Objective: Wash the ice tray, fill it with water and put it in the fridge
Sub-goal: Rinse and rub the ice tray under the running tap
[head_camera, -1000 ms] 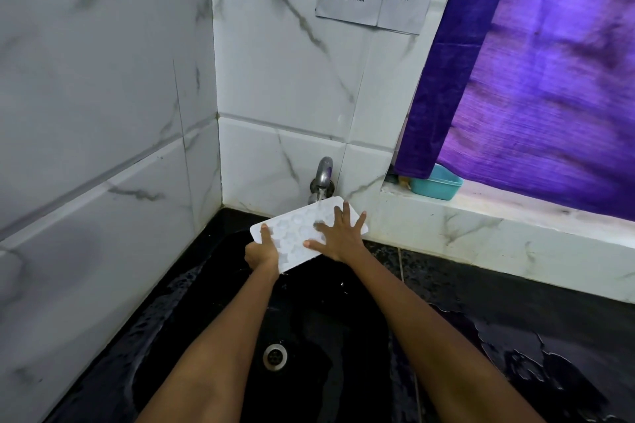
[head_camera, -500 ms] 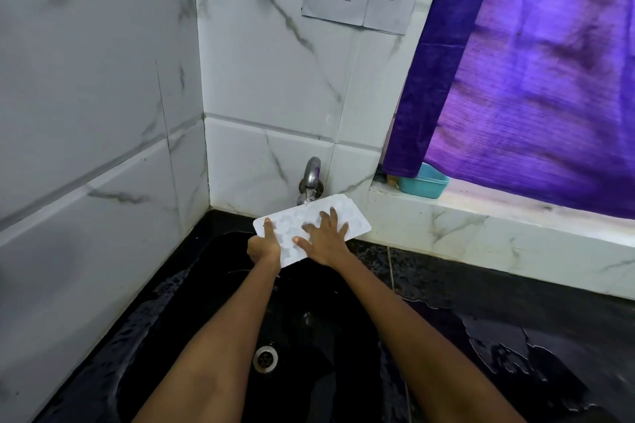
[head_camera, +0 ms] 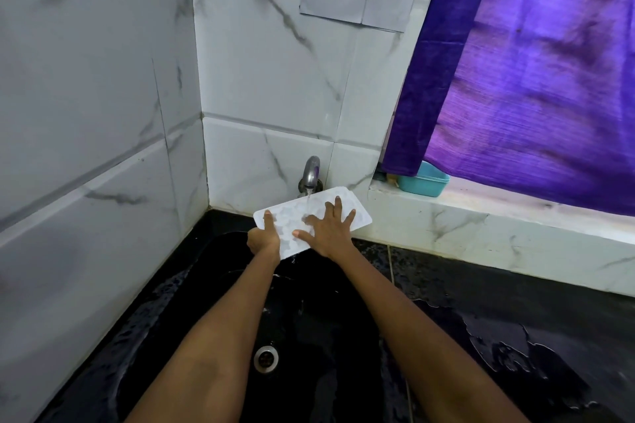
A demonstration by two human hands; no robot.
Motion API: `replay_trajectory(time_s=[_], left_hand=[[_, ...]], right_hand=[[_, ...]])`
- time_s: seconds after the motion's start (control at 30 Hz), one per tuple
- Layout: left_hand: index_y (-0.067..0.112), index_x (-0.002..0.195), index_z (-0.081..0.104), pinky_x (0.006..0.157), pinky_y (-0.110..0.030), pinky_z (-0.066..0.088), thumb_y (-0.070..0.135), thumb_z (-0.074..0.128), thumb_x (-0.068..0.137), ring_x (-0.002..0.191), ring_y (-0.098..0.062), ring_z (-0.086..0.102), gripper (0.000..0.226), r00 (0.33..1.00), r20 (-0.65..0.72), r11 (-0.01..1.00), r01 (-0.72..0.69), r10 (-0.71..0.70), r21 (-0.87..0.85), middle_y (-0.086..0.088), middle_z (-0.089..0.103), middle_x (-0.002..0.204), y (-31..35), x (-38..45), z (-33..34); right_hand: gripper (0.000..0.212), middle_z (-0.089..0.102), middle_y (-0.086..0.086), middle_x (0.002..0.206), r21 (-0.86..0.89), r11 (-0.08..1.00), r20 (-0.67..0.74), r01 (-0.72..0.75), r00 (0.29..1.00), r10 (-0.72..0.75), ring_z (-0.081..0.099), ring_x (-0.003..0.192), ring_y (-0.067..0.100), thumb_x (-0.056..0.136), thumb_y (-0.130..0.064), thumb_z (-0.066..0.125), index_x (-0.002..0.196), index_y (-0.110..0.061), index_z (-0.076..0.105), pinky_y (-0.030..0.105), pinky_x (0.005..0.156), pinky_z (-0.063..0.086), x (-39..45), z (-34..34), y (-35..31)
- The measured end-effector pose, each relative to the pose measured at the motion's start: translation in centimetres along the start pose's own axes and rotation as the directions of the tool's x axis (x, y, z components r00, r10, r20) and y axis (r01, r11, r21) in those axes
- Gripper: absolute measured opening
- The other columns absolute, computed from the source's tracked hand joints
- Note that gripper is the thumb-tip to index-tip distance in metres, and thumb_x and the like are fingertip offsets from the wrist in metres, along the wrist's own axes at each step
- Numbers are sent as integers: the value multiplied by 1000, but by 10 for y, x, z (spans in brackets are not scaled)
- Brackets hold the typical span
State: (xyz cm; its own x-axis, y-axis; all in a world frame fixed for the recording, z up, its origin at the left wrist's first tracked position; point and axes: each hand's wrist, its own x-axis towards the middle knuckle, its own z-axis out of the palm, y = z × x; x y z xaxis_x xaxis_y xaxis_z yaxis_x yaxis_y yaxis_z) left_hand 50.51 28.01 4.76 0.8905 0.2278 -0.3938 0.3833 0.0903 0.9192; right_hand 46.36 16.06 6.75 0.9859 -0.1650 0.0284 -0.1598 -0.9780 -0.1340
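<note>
Ice tray (head_camera: 347,204) rinsed under the running tap (head_camera: 311,172).
Light, wet, likely slippery: left hand (head_camera: 264,240) clasps its end; right hand (head_camera: 326,228) lies flat, fingers spread.

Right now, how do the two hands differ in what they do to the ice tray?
The left hand grips the ice tray at its near-left edge, thumb on top; the right hand lies flat on it, fingers spread. The left sits at the rim, the right nearer the middle. Both touch the tray under the running tap.
</note>
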Motion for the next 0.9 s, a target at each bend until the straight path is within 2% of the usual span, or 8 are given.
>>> replay_trajectory(time_s=[0.07,0.23,0.37,0.47,0.57,0.63,0.77,0.9], left_hand=[[-8,115,58,93,-39,49,48,51,92,110,-38,61,61,1000,3,1000,-9,9,-6,-24,62,120,2,1,0],[-9,114,59,91,-36,50,47,51,93,109,-36,62,60,1000,10,1000,-12,12,11,-23,64,118,0,2,0],[-9,113,60,91,-37,49,47,51,92,109,-37,61,61,1000,5,999,-22,21,24,-24,63,118,2,4,-1],[-9,113,59,90,-36,49,47,50,93,108,-37,62,61,1000,7,999,-17,17,30,-23,64,118,-1,4,-3],[-9,118,57,94,-38,48,48,50,93,112,-38,60,62,1000,0,1000,-1,1,19,-24,62,122,-1,4,-2],[-10,117,57,93,-38,48,47,50,93,112,-38,60,62,1000,3,998,-17,16,59,-24,62,121,-1,4,-3],[-9,116,58,92,-38,49,47,51,93,110,-38,61,62,999,31,998,-16,14,67,-24,63,120,-4,5,-3],[-8,118,56,92,-36,47,45,52,93,112,-37,60,59,994,103,998,-39,33,50,-23,61,122,5,5,7]], right_hand=[[61,11,18,154,53,999,27,-4,1000,3,-18,143,36,86,-64,41,138,-31,42,66,108,-7,0,0,0],[62,8,20,154,-64,998,4,-4,1000,4,-18,143,37,86,-67,36,133,-29,47,67,107,-9,0,-4,-1],[62,10,19,154,-18,1000,46,10,999,-9,-18,143,36,85,-68,39,134,-32,45,66,108,-8,-1,-6,-2],[62,12,20,153,-86,996,27,-12,1000,14,-16,144,36,85,-70,34,133,-33,47,67,108,-9,1,-4,-1],[64,12,17,153,6,1000,77,-23,997,22,-16,144,35,85,-69,37,138,-34,40,66,109,-8,-1,-3,-4],[62,13,17,154,34,999,91,-35,995,32,-15,144,35,84,-69,39,134,-34,46,65,108,-11,-1,-4,-2],[61,18,18,153,-28,998,-88,49,995,-51,-3,145,35,87,-64,38,130,-22,51,64,111,-3,1,-9,-7],[46,19,15,153,-28,989,-25,146,989,-147,-6,145,33,92,-51,43,127,-22,54,59,114,1,-4,-10,-7]])
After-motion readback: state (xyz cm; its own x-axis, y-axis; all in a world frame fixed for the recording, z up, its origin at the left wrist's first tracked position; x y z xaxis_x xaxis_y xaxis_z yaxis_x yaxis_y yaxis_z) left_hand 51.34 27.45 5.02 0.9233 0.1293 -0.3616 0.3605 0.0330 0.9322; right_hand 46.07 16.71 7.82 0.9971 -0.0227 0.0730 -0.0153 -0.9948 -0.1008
